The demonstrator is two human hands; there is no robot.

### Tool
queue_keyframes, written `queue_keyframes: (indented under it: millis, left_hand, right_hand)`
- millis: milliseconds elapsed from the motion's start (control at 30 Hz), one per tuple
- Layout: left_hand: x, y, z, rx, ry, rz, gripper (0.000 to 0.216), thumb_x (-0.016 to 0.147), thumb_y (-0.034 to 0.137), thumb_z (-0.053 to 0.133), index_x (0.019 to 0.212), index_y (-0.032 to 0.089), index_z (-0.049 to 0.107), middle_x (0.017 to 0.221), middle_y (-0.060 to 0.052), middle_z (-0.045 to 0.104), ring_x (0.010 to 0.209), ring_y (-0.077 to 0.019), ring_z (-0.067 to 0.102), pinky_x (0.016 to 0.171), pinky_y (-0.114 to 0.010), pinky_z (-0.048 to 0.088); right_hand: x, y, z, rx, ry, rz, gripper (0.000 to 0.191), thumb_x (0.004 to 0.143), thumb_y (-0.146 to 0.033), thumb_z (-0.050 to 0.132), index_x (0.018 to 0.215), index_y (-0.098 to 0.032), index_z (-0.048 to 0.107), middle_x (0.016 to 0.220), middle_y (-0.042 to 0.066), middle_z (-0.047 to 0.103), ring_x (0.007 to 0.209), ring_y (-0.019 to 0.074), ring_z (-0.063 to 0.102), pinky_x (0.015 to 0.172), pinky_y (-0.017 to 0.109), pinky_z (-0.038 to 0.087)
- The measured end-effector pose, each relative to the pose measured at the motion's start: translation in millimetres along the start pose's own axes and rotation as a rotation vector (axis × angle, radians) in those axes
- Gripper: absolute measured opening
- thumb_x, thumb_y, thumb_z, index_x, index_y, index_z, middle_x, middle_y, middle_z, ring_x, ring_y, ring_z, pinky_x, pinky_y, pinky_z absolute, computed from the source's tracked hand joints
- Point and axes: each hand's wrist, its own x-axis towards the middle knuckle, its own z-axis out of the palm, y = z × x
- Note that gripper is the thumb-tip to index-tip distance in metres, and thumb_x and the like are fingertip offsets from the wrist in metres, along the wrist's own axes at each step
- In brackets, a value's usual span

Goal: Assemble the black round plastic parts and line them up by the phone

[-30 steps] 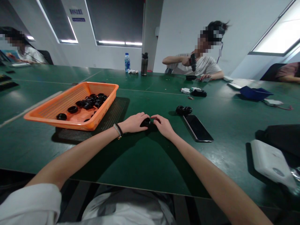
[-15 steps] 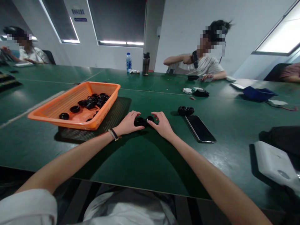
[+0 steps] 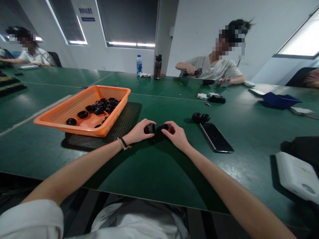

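Note:
My left hand (image 3: 137, 132) is closed around a small black round part (image 3: 150, 128), whose flat end points right. My right hand (image 3: 178, 135) pinches a second black round part (image 3: 162, 127) between thumb and fingers. The two parts face each other with a narrow gap between them, close over the green table (image 3: 149, 166). To the left, an orange mesh basket (image 3: 53, 123) contains several similar black parts (image 3: 99, 108). Two more black round parts (image 3: 200, 117) sit together on the table, beyond my right hand.
A phone (image 3: 216, 137) lies right of my right hand. Farther right are a white device (image 3: 295, 172) and a blue tray (image 3: 281, 100). A water bottle (image 3: 139, 65) and a dark bottle (image 3: 158, 67) stand at the back. Across the table, a co-worker (image 3: 211, 66) holds a dark tool.
My fingers have closed on the two black parts, which are now turned toward each other with a gap between. The co-worker's dark tool has come down. The view has shifted slightly.

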Motion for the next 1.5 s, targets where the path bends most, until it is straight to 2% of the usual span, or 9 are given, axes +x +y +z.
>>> queue_keyframes:
  millis: [167, 267, 433, 567, 767, 1000, 1233, 1500]
  left_hand:
    - [-0.1, 3.0, 0.0, -0.066, -0.027, -0.044, 0.049, 0.067, 0.026, 0.066, 0.111, 0.016, 0.049, 0.101, -0.006, 0.056, 0.084, -0.0163, 0.055, 0.075, -0.030, 0.046]
    - [-0.5, 3.9, 0.3, -0.099, -0.040, -0.072, 0.047, 0.067, 0.026, 0.066, 0.109, 0.016, 0.049, 0.099, -0.005, 0.058, 0.076, -0.0144, 0.054, 0.070, -0.028, 0.046]
    - [-1.2, 3.2, 0.1, -0.094, -0.063, -0.008, 0.043, 0.069, 0.032, 0.066, 0.107, 0.016, 0.052, 0.099, -0.006, 0.057, 0.078, -0.0151, 0.053, 0.070, -0.028, 0.044]
    - [-1.3, 3.0, -0.3, -0.099, -0.064, -0.007, 0.045, 0.070, 0.032, 0.065, 0.110, 0.016, 0.051, 0.099, -0.006, 0.057, 0.078, -0.0150, 0.053, 0.069, -0.027, 0.043]
    - [-1.1, 5.7, -1.2, -0.064, -0.086, -0.033, 0.039, 0.071, 0.033, 0.064, 0.103, 0.013, 0.054, 0.092, -0.006, 0.058, 0.072, -0.0141, 0.052, 0.066, -0.026, 0.043]
    - [-0.2, 3.6, -0.8, -0.039, -0.091, -0.040, 0.039, 0.072, 0.033, 0.063, 0.104, 0.013, 0.054, 0.092, -0.006, 0.060, 0.075, -0.0152, 0.054, 0.069, -0.027, 0.044]
    - [-0.9, 4.2, -1.3, -0.067, -0.138, -0.055, 0.039, 0.074, 0.035, 0.060, 0.106, 0.014, 0.053, 0.082, -0.002, 0.061, 0.071, -0.0149, 0.056, 0.065, -0.025, 0.043]
    - [-0.8, 1.9, -0.5, -0.060, -0.104, -0.028, 0.039, 0.071, 0.034, 0.063, 0.102, 0.014, 0.054, 0.089, -0.005, 0.060, 0.074, -0.0151, 0.055, 0.067, -0.026, 0.044]
  right_hand:
    - [-2.5, 0.6, 0.1, 0.138, -0.043, 0.041, 0.020, 0.071, -0.031, 0.049, 0.087, -0.019, 0.048, 0.068, -0.001, 0.054, 0.061, 0.0145, 0.051, 0.060, 0.028, 0.041]
    - [-2.8, 0.2, 0.2, 0.166, -0.087, 0.026, 0.021, 0.070, -0.030, 0.048, 0.088, -0.019, 0.047, 0.070, -0.001, 0.055, 0.063, 0.0144, 0.052, 0.062, 0.029, 0.042]
    - [-4.2, -1.4, 1.0, 0.175, -0.143, -0.002, 0.024, 0.069, -0.029, 0.050, 0.090, -0.020, 0.045, 0.072, -0.001, 0.055, 0.064, 0.0140, 0.052, 0.062, 0.029, 0.043]
    - [-4.9, -1.9, 2.2, 0.202, -0.142, -0.022, 0.024, 0.068, -0.027, 0.051, 0.090, -0.020, 0.045, 0.074, -0.001, 0.055, 0.065, 0.0137, 0.053, 0.063, 0.028, 0.043]
    - [-5.4, -7.1, 1.2, 0.165, -0.148, -0.049, 0.023, 0.069, -0.026, 0.052, 0.091, -0.020, 0.046, 0.075, 0.000, 0.055, 0.067, 0.0137, 0.054, 0.062, 0.028, 0.044]
    - [-6.9, -8.6, 1.0, 0.147, -0.174, -0.051, 0.026, 0.068, -0.023, 0.054, 0.093, -0.019, 0.046, 0.079, 0.002, 0.058, 0.070, 0.0146, 0.056, 0.064, 0.029, 0.046]
    - [-6.4, -8.0, 1.3, 0.100, -0.158, -0.067, 0.025, 0.069, -0.021, 0.055, 0.093, -0.019, 0.048, 0.078, 0.001, 0.060, 0.069, 0.0144, 0.057, 0.063, 0.028, 0.046]
    - [-5.3, -6.5, 2.2, 0.051, -0.121, -0.118, 0.025, 0.068, -0.018, 0.056, 0.093, -0.018, 0.053, 0.088, 0.004, 0.062, 0.078, 0.0161, 0.058, 0.061, 0.027, 0.046]
